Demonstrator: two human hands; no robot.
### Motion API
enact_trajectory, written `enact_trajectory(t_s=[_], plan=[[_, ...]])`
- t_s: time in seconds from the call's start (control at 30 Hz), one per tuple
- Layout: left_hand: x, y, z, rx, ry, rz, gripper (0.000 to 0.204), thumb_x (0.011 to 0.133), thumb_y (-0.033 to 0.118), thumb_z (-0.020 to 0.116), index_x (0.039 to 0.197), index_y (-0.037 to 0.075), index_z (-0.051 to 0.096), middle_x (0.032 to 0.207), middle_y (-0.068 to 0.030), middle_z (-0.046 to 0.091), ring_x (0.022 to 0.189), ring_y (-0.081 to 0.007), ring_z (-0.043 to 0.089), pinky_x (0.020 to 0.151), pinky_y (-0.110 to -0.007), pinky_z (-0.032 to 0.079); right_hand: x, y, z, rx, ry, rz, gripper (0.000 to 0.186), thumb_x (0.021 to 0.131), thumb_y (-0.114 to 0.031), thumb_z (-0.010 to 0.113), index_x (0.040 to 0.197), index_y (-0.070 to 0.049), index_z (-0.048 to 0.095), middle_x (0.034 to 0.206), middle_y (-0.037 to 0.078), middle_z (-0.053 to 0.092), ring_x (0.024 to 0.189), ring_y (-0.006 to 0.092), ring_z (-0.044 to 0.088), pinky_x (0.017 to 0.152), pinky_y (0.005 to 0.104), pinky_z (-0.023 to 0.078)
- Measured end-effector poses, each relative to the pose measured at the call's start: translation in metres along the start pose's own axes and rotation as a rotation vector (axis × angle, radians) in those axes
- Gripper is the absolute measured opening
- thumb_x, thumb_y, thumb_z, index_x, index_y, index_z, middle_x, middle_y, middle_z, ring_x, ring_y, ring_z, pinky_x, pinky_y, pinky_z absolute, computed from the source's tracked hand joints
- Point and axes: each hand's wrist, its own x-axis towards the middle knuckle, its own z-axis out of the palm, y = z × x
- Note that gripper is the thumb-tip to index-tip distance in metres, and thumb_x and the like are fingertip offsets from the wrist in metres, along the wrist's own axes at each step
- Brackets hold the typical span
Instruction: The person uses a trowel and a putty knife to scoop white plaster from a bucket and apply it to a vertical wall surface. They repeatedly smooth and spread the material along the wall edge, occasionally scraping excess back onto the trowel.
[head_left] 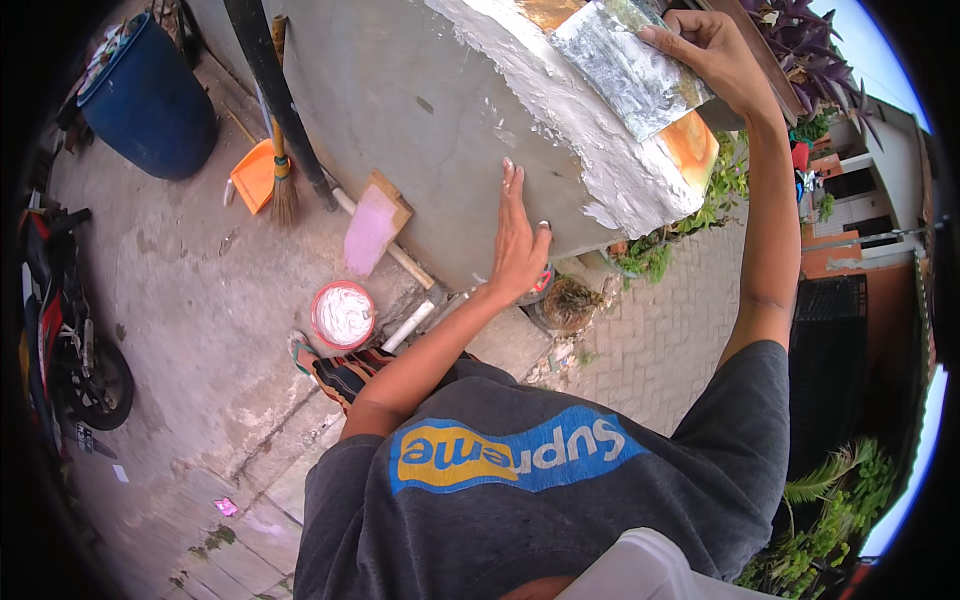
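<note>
My right hand (712, 52) is closed on the edge of a flat scraper sheet (628, 72), grey and smeared with white. The sheet lies against the top edge of a wall, over a thick, rough band of white plaster (622, 178). Beside that band shows an orange-patterned, tile-like surface (697, 150), partly covered by the sheet. My left hand (518, 248) rests on the smooth grey wall face (410, 120) below the band, its fingers stretched out and the tips whitened. It holds nothing.
Near my feet stands a red-rimmed bucket (343, 316) of white paste. A pink-coated board (372, 232) leans at the wall's foot. Farther left are a broom (284, 190), an orange dustpan (254, 178), a blue bin (160, 110) and a motorcycle (85, 350). A potted plant (570, 305) sits by the wall's corner.
</note>
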Motion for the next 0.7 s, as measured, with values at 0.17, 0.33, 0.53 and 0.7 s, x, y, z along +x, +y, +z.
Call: enact_trajectory(t_s=[0.17,0.33,0.53,0.7], plan=[[0.012,-0.002,-0.007,-0.014,0.148,-0.01,0.074,0.082,0.003,0.046,0.145,-0.004,0.009,0.152,-0.0258,0.006,0.141,-0.0408,0.008,0.115,-0.046,0.01,0.006,-0.048,0.026,-0.27,-0.045,-0.102,0.044,0.087,-0.033,0.068,0.06,-0.004,0.048,0.055,-0.006,0.034,0.053,0.0021,0.028,0.046,0.024,0.021],[0.058,0.011,-0.019,-0.004,0.242,0.059,0.075,0.086,0.011,0.044,0.145,-0.006,0.002,0.152,-0.0262,0.001,0.142,-0.0398,0.003,0.115,-0.047,0.004,0.01,-0.067,0.055,-0.51,0.015,-0.248,0.041,0.086,-0.028,0.066,0.066,0.003,0.05,0.052,0.007,0.033,0.048,0.0137,0.028,0.044,0.0304,0.027],[0.079,0.021,-0.022,-0.074,0.208,0.076,0.077,0.086,0.016,0.04,0.145,-0.006,-0.006,0.152,-0.0264,-0.006,0.143,-0.0384,-0.004,0.115,-0.048,-0.001,0.014,-0.084,0.082,-0.529,0.006,-0.294,0.03,0.082,-0.021,0.066,0.07,0.004,0.054,0.054,0.018,0.039,0.047,0.031,0.032,0.045,0.037,0.033],[0.078,0.018,-0.021,-0.094,0.214,0.077,0.077,0.085,0.017,0.039,0.145,-0.006,-0.004,0.153,-0.0257,-0.006,0.143,-0.0384,-0.004,0.114,-0.05,-0.001,0.019,-0.085,0.085,-0.65,-0.005,-0.235,0.025,0.079,-0.02,0.064,0.069,0.002,0.059,0.051,0.017,0.049,0.051,0.0339,0.053,0.053,0.0401,0.043]])
